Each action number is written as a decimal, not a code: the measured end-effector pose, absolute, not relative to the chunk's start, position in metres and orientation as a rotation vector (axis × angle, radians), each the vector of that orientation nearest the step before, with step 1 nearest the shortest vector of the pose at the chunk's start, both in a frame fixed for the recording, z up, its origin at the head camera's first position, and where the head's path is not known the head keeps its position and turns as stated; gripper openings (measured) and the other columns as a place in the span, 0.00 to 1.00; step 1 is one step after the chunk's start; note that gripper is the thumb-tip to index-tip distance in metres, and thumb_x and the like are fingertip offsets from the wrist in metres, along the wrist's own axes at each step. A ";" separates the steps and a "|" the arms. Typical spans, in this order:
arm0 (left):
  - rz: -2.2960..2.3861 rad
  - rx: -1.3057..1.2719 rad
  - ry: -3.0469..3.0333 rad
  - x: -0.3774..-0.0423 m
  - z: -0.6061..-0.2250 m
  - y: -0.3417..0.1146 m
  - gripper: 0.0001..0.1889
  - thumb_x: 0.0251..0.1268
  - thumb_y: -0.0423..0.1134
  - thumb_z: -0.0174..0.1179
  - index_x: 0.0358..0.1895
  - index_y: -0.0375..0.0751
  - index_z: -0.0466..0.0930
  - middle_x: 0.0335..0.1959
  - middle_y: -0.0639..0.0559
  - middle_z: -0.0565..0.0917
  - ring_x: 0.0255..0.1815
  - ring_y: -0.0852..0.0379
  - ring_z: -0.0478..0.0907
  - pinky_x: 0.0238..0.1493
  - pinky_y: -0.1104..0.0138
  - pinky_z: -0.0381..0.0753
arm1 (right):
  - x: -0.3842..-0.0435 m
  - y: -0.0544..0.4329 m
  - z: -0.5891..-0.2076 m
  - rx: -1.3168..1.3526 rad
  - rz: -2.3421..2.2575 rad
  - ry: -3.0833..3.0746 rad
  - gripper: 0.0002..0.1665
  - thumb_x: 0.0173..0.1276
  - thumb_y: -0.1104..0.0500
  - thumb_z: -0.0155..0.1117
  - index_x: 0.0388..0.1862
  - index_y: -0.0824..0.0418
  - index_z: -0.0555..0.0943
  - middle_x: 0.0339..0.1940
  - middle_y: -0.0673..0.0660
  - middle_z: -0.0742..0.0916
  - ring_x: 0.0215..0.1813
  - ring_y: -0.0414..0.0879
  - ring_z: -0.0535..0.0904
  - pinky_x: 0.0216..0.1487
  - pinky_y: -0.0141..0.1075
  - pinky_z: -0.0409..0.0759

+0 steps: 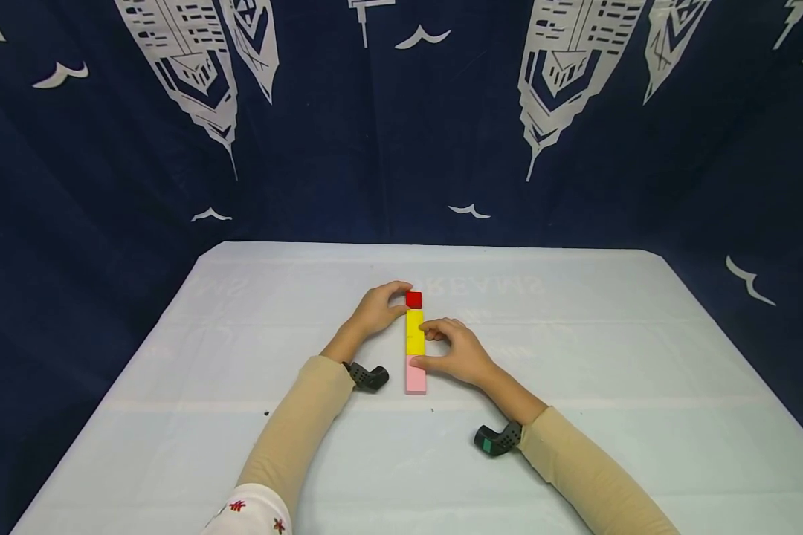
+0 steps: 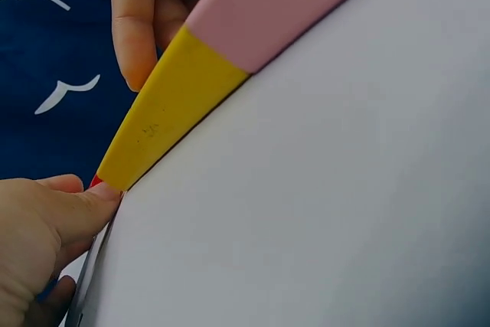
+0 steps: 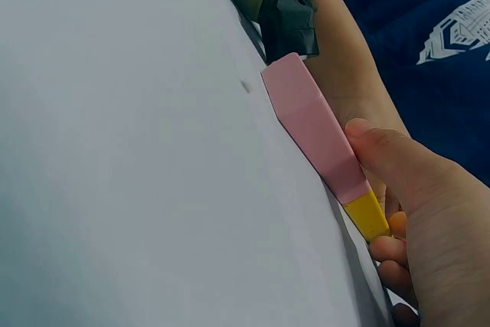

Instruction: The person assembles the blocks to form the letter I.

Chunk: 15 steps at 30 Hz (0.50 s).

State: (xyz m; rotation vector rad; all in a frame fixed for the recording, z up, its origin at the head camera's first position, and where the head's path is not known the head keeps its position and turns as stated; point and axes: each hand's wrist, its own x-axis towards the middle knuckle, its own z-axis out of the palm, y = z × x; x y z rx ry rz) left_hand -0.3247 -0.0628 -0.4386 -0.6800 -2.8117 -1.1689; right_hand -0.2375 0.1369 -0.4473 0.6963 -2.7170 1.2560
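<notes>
A red cube-like block (image 1: 413, 300), a yellow block (image 1: 415, 332) and a pink block (image 1: 415, 377) lie end to end in a straight row on the white table. The left hand (image 1: 377, 306) pinches the red block at the far end, index finger by its far edge and thumb by the seam with the yellow one. In the left wrist view the left thumb mostly hides the red block. From the right side, the right hand (image 1: 464, 354) touches the row, its thumb on the pink block (image 3: 314, 124) and its bent fingers by the yellow block (image 3: 367, 216).
The white table (image 1: 241, 461) has a cover with faint creases. A small dark speck (image 1: 266, 413) lies left of the left forearm. Black devices (image 1: 498, 439) sit on both wrists. Behind the table hangs a dark blue cloth (image 1: 375, 148) with white prints.
</notes>
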 end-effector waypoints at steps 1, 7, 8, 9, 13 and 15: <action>-1.154 -0.674 -2.815 -0.324 -0.438 -0.064 0.23 0.66 0.34 0.63 0.64 0.38 0.74 0.61 0.45 0.78 0.66 0.50 0.71 0.69 0.60 0.64 | -0.238 0.137 -0.447 0.696 1.252 -2.716 0.37 0.50 0.45 0.79 0.56 0.62 0.80 0.41 0.49 0.82 0.46 0.46 0.75 0.52 0.43 0.74; -1.122 -0.643 -2.808 -0.319 -0.436 -0.072 0.24 0.65 0.34 0.63 0.64 0.38 0.73 0.62 0.45 0.78 0.66 0.50 0.71 0.69 0.59 0.64 | -0.239 0.138 -0.449 0.681 1.260 -2.728 0.37 0.50 0.45 0.79 0.56 0.61 0.80 0.41 0.49 0.81 0.46 0.45 0.74 0.52 0.42 0.74; -1.120 -0.643 -2.808 -0.318 -0.436 -0.074 0.24 0.65 0.34 0.63 0.64 0.38 0.73 0.62 0.46 0.77 0.66 0.50 0.70 0.69 0.59 0.64 | -0.239 0.138 -0.449 0.677 1.263 -2.732 0.38 0.50 0.45 0.80 0.56 0.61 0.80 0.41 0.49 0.81 0.46 0.45 0.74 0.53 0.42 0.74; -1.118 -0.643 -2.811 -0.317 -0.436 -0.076 0.24 0.65 0.34 0.63 0.64 0.39 0.74 0.63 0.46 0.77 0.66 0.50 0.70 0.69 0.59 0.64 | -0.239 0.138 -0.449 0.673 1.269 -2.736 0.38 0.50 0.45 0.80 0.56 0.61 0.79 0.41 0.49 0.81 0.46 0.45 0.74 0.53 0.42 0.74; -1.082 -0.654 -2.832 -0.312 -0.433 -0.085 0.24 0.66 0.36 0.63 0.65 0.42 0.74 0.63 0.48 0.77 0.67 0.51 0.70 0.68 0.59 0.65 | -0.240 0.139 -0.449 0.665 1.313 -2.750 0.38 0.51 0.45 0.80 0.57 0.61 0.79 0.43 0.50 0.81 0.47 0.46 0.74 0.54 0.42 0.74; -1.054 -0.660 -2.843 -0.309 -0.430 -0.091 0.23 0.66 0.37 0.63 0.64 0.42 0.74 0.63 0.49 0.77 0.66 0.51 0.70 0.68 0.58 0.65 | -0.241 0.140 -0.448 0.670 1.348 -2.752 0.39 0.51 0.45 0.79 0.58 0.61 0.79 0.44 0.50 0.82 0.48 0.46 0.75 0.55 0.42 0.75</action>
